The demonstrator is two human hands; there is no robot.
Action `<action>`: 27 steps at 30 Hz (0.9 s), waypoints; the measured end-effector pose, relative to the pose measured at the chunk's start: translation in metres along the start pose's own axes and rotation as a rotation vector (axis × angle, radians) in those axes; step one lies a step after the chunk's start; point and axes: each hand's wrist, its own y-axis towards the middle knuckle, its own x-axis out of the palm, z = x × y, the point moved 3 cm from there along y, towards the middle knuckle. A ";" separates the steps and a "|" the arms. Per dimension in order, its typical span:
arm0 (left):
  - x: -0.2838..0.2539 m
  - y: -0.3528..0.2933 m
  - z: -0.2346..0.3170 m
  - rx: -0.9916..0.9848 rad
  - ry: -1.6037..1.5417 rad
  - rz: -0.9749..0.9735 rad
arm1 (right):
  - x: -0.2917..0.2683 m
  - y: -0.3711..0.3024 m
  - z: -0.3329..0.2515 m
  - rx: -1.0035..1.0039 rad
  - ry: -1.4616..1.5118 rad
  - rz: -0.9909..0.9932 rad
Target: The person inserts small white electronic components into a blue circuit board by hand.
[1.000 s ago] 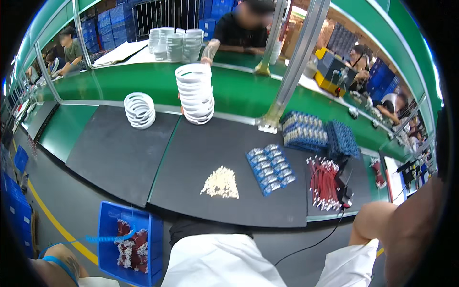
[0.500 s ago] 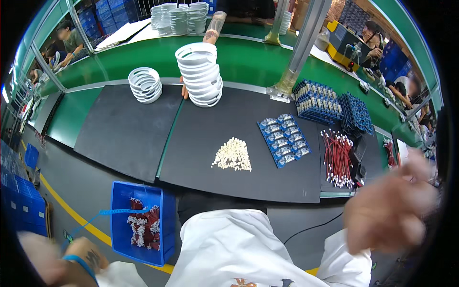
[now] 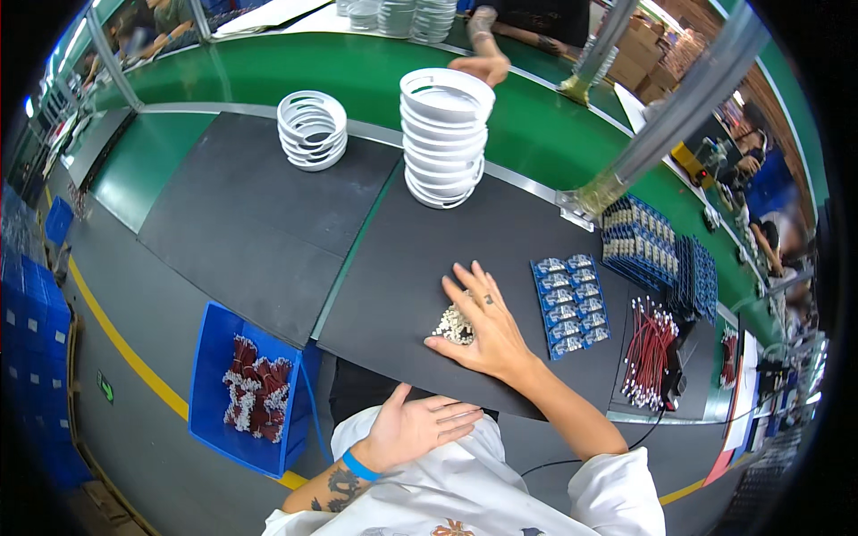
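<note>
My right hand [image 3: 487, 332] is spread over a pile of small cream-coloured pieces [image 3: 454, 327] on the black mat, fingers apart and partly covering them. Just below the table's front edge, my left hand [image 3: 418, 432] lies palm up, its fingers stretched and nothing in it. A blue band [image 3: 359, 465] circles the left wrist. Right of my right hand lies a blue circuit board panel [image 3: 570, 305] in two columns. Farther right is a bundle of red wires [image 3: 651, 353] with white ends.
A tall stack of white rings [image 3: 445, 143] and a shorter white ring stack [image 3: 312, 131] stand at the mat's far side. Stacked blue boards [image 3: 640, 239] sit beside a metal post [image 3: 670, 116]. A blue bin [image 3: 207, 393] holds red wires. Across the green conveyor [image 3: 241, 71] is another person's hand [image 3: 485, 67].
My right hand has come in from the right onto the cream pieces. My left hand has moved from the lower left to the table's front edge. The other person's hand has left the tall stack.
</note>
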 end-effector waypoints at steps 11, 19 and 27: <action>-0.014 0.018 0.013 -0.124 -0.047 0.050 | 0.015 -0.002 -0.019 -0.318 0.193 -0.253; -0.015 0.021 0.023 -0.214 -0.147 0.018 | 0.025 -0.005 -0.022 -0.478 0.244 -0.297; -0.025 0.017 0.031 -0.133 -0.084 0.154 | 0.018 -0.026 -0.033 -0.734 0.315 -0.348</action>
